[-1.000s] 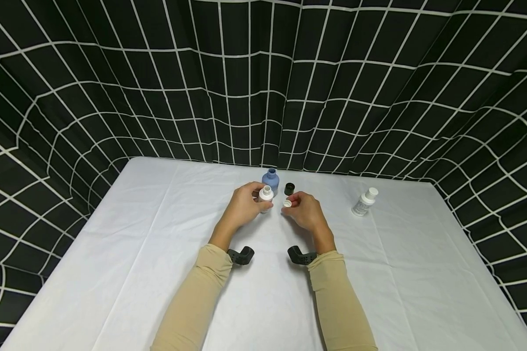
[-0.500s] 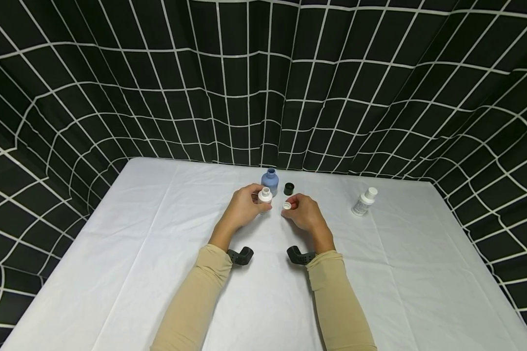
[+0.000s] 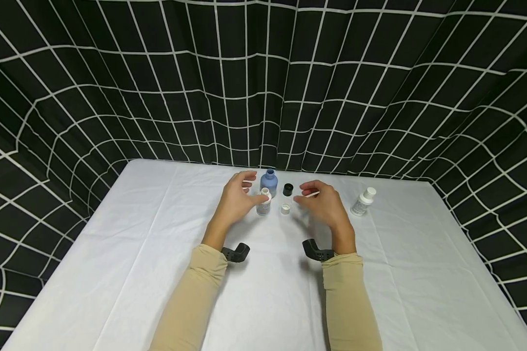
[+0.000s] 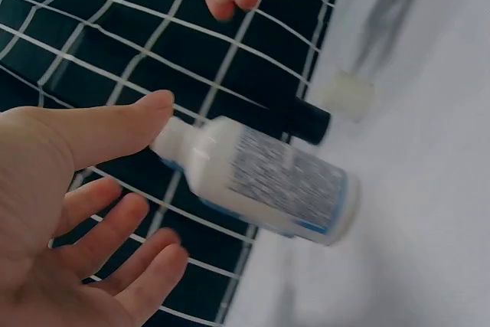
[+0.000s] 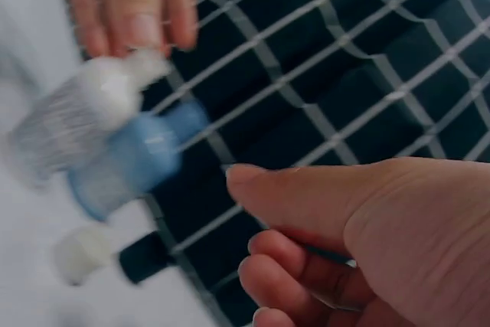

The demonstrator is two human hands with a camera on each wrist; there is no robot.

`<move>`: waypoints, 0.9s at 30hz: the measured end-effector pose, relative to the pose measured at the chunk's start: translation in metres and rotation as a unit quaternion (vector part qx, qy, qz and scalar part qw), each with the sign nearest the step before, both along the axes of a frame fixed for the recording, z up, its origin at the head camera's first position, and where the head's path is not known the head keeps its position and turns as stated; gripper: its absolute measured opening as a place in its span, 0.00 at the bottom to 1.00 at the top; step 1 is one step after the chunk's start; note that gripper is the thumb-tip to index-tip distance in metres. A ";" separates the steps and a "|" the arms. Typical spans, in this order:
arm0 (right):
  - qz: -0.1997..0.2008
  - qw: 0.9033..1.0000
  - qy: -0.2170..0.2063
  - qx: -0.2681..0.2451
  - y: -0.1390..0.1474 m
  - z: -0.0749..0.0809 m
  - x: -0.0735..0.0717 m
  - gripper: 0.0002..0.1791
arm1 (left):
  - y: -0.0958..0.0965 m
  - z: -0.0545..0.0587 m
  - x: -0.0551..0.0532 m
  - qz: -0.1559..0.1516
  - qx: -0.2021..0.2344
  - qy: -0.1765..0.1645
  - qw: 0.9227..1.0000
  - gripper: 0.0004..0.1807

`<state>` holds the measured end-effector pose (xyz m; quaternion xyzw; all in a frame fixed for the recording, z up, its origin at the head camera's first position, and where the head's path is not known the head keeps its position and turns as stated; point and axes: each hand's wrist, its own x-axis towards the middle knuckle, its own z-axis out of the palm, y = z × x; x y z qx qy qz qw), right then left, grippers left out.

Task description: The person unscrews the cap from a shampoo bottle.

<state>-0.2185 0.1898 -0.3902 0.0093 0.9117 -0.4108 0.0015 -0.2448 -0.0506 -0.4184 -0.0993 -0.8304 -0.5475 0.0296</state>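
Note:
In the head view an uncapped white bottle (image 3: 263, 208) with a printed label stands upright on the white-covered table. My left hand (image 3: 238, 195) is around its left side with fingers spread; in the left wrist view the thumb overlaps the bottle's neck and the other fingers are off it. A white cap (image 3: 285, 209) lies just right of the bottle, hollow side up. Above and to the right of that cap, my right hand (image 3: 327, 201) is raised with loosely bent fingers and nothing held. Behind the white bottle stands an uncapped blue bottle (image 3: 269, 180), with a black cap (image 3: 288, 189) beside it.
Farther right, a second white bottle (image 3: 363, 201) stands with its cap on. A black curtain with white grid lines (image 3: 263, 87) hangs along the table's back edge. Black wrist mounts (image 3: 236, 252) sit on both forearms.
The white cap has left my right hand and lies on the table; that hand has moved right and away. My left fingers have opened off the white bottle, which now stands by itself.

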 end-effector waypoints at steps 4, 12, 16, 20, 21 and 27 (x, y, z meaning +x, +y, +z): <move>-0.038 0.998 0.050 -0.011 0.016 0.021 0.013 0.21 | 0.004 0.013 0.006 0.012 0.014 0.052 0.998 0.37; -0.111 0.988 0.104 -0.017 0.055 0.052 0.038 0.25 | 0.023 0.039 0.028 0.002 0.053 0.124 0.991 0.34; -0.128 0.986 0.106 0.003 0.079 0.056 0.041 0.28 | 0.040 0.046 0.032 -0.044 0.066 0.135 0.988 0.33; -0.148 0.983 0.099 0.034 0.101 0.052 0.043 0.32 | 0.063 0.048 0.030 -0.092 0.053 0.146 0.984 0.32; -0.154 0.982 0.098 0.039 0.106 0.050 0.042 0.33 | 0.069 0.048 0.029 -0.101 0.053 0.146 0.983 0.32; -0.184 0.978 0.083 0.060 0.134 0.042 0.038 0.39 | 0.109 0.040 0.026 -0.149 0.057 0.122 0.980 0.32</move>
